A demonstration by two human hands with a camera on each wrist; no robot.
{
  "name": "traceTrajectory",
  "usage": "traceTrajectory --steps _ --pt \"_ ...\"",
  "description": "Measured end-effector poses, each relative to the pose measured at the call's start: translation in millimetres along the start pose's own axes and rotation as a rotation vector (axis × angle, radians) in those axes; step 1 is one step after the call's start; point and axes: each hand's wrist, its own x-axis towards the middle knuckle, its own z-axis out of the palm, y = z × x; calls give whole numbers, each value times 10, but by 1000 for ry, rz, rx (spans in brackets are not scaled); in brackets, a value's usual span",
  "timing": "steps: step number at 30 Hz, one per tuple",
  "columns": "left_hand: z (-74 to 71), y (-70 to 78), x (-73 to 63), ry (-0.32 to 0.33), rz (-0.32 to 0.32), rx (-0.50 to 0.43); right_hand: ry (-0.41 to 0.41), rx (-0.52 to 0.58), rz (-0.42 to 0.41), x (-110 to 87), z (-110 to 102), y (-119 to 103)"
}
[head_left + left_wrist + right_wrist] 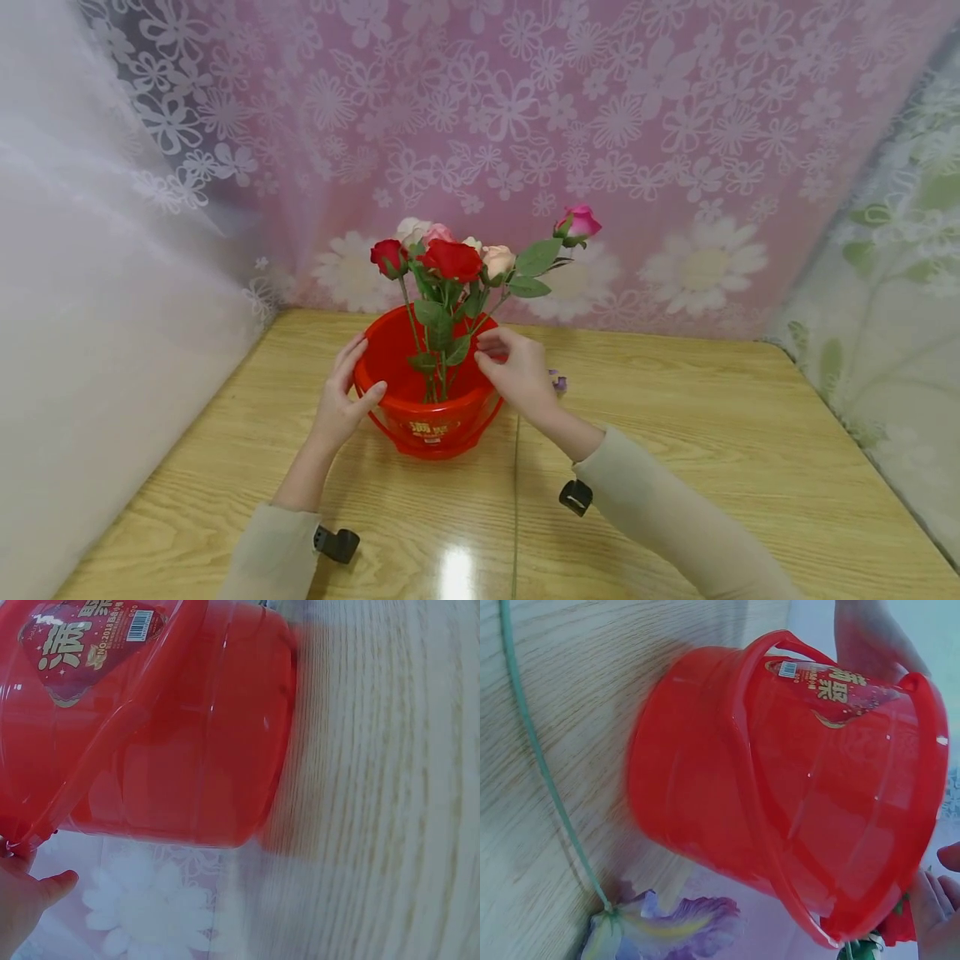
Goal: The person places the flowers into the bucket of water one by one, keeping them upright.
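Red, pink, white and peach artificial roses stand in a red plastic bucket, and a magenta rose leans out to the right. My left hand holds the bucket's left rim, its thumb at the front edge. Over the right side of the bucket's mouth is my right hand, beside the stems. Thumb and fingers stand apart in the right wrist view, with no stem visible between them. A purple iris with a long green stem lies on the table right of the bucket.
The wooden table has a seam running forward from the bucket. A pink floral curtain hangs behind it, with pale curtains on both sides. The bucket's red handle hangs down against its front.
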Motion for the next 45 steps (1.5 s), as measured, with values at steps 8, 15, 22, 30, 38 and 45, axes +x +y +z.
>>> traceTrajectory --steps 8,15,22,30,38,45 --pt "-10 11 -7 6 -6 13 7 65 1 -119 -193 86" --pt "-23 20 15 9 0 12 -8 67 16 -223 -315 220" --pt "-20 17 31 9 8 1 -10 34 57 -320 -380 321" --pt "-20 7 30 4 -4 -14 -34 15 93 -431 -415 419" --pt "-7 3 26 6 2 -27 -81 33 202 -542 -352 598" --pt "-1 -9 14 1 -19 -24 -97 84 277 -627 -282 714"
